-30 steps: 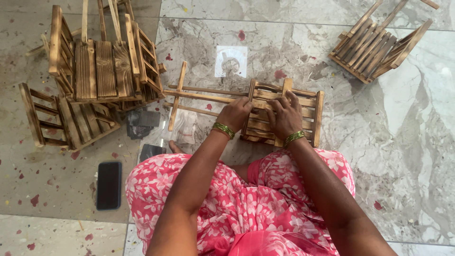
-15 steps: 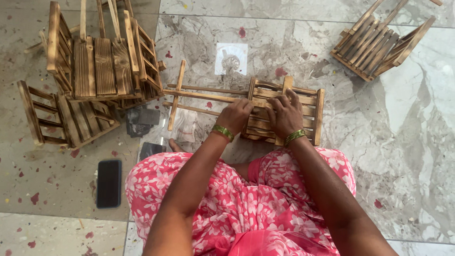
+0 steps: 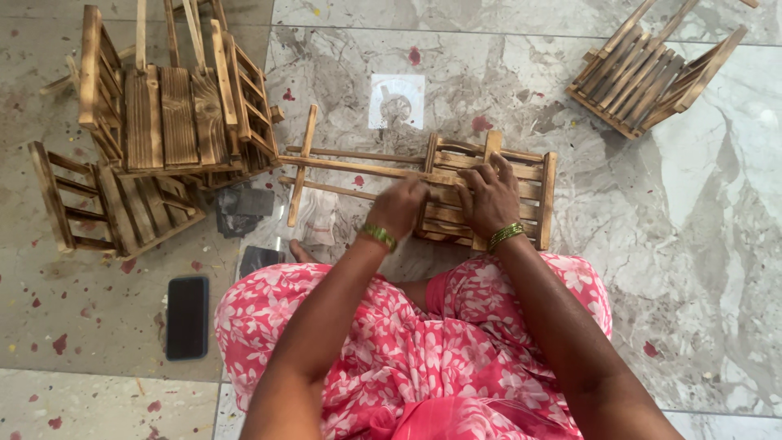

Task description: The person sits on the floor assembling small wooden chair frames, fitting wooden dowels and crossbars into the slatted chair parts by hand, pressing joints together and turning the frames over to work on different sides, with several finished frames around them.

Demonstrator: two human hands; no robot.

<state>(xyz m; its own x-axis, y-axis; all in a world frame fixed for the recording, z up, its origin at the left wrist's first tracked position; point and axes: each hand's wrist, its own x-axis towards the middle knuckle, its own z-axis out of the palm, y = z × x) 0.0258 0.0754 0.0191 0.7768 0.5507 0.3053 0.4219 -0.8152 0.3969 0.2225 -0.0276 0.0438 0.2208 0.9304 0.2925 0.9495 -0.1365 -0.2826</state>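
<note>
While the grey-and-white marble tile floor [image 3: 700, 244] takes up most of the view, the person sits on it in a pink floral garment [image 3: 407, 350], with the work laid just ahead of the knees. Up at the left stands a pile of finished slatted wooden crates with scorched brown grain [image 3: 167, 106], one more lying tipped below it [image 3: 106, 204], and another such crate sits apart at the top right [image 3: 652, 69]. Between both hands lies the half-built pale wooden slat frame [image 3: 489, 191], flat on the floor, with long thin rails [image 3: 358, 167] running out to its left into a single upright stick.

Judging by the pose, this looks like the assembly step, seating a slat or rail into the frame. The right hand [image 3: 489, 200] presses palm-down with fingers spread over the slats, pinning rather than clasping. The left hand [image 3: 399, 208] is curled closed at the frame's left edge where the rails meet it; what it pinches I cannot tell. Next would seem to need steady downward pressure while the joint is aligned. A black phone [image 3: 187, 318] lies near the left knee.
</note>
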